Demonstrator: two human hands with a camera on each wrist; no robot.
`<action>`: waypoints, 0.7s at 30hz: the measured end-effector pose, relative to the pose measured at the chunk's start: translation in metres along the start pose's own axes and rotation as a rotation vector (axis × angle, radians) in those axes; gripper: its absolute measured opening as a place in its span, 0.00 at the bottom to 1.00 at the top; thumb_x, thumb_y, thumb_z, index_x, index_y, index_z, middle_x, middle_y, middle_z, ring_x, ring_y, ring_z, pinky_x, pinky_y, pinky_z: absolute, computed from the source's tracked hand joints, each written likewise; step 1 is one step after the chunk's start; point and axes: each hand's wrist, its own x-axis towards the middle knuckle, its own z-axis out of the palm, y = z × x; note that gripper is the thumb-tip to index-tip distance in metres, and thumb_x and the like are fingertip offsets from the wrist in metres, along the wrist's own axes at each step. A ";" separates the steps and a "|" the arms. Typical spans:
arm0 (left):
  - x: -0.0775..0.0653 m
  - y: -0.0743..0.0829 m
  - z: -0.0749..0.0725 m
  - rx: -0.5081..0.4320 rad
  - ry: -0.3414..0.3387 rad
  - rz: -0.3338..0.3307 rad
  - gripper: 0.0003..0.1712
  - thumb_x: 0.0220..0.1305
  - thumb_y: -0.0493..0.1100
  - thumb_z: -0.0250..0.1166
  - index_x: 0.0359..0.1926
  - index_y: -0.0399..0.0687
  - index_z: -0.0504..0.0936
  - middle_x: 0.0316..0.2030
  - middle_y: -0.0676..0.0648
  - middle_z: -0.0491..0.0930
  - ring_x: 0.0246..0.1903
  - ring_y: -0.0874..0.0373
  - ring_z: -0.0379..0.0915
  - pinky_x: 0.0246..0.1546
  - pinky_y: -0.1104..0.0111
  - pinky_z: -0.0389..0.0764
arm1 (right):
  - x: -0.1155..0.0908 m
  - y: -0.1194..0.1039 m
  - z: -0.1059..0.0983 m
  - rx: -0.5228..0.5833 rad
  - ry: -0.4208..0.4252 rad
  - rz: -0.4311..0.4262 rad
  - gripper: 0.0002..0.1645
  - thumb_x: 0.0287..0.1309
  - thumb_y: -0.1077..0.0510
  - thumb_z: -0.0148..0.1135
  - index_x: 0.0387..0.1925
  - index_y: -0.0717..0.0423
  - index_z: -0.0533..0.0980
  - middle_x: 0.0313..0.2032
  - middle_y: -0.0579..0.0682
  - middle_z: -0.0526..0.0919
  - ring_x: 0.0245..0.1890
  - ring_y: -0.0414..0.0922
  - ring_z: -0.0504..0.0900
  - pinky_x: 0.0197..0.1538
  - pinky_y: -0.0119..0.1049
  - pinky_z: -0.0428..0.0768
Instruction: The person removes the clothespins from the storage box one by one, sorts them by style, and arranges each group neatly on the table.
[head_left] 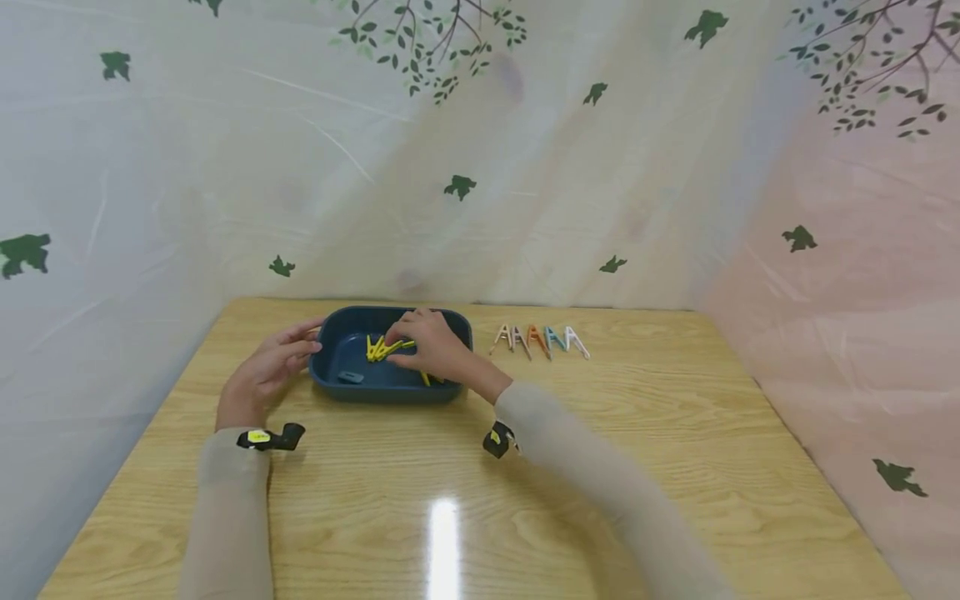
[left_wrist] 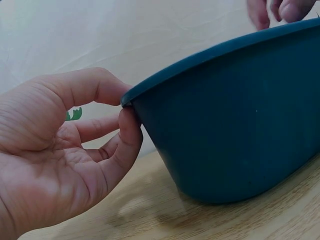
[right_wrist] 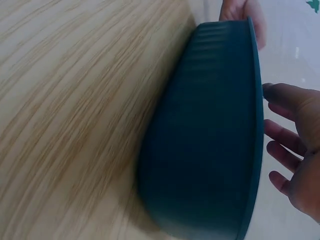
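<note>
A dark blue plastic tub point(head_left: 390, 395) stands toward the back of the table. My left hand point(head_left: 273, 362) pinches its left rim between thumb and fingers, seen close in the left wrist view on the tub wall point(left_wrist: 225, 125). Inside lie several yellow clothespins point(head_left: 377, 348) and a grey-blue piece point(head_left: 350, 377) near the front left. My right hand point(head_left: 435, 343) reaches in over the right side, its thumb and fingers apart around the yellow clothespins. In the right wrist view the tub's rim hides the fingertips of the right hand point(right_wrist: 300, 145).
To the right of the tub several clothespins stand in a row: a pale one point(head_left: 501, 337), an orange one point(head_left: 536, 338), a blue one point(head_left: 553, 338) and a white one point(head_left: 576, 340) among them. The wooden table point(head_left: 637, 433) meets a printed curtain point(head_left: 360, 225) behind.
</note>
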 end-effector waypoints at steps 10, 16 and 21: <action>0.002 -0.001 -0.001 0.002 -0.010 0.011 0.23 0.75 0.30 0.55 0.62 0.57 0.79 0.46 0.55 0.79 0.44 0.66 0.79 0.48 0.77 0.82 | 0.030 -0.013 0.021 -0.045 -0.157 0.008 0.13 0.61 0.48 0.73 0.46 0.44 0.85 0.48 0.44 0.84 0.51 0.44 0.73 0.53 0.40 0.69; 0.001 0.000 -0.002 -0.002 -0.003 -0.008 0.23 0.75 0.32 0.56 0.66 0.54 0.76 0.48 0.54 0.78 0.45 0.66 0.79 0.49 0.77 0.82 | 0.038 -0.018 0.027 -0.049 -0.211 -0.014 0.14 0.57 0.50 0.76 0.45 0.44 0.86 0.48 0.43 0.85 0.50 0.43 0.72 0.49 0.36 0.68; 0.001 0.000 -0.001 0.019 0.004 -0.008 0.23 0.76 0.32 0.56 0.67 0.53 0.75 0.48 0.53 0.76 0.44 0.66 0.78 0.49 0.77 0.82 | 0.041 -0.020 0.034 -0.063 -0.218 -0.030 0.11 0.57 0.51 0.76 0.43 0.43 0.87 0.47 0.42 0.85 0.49 0.42 0.73 0.48 0.34 0.69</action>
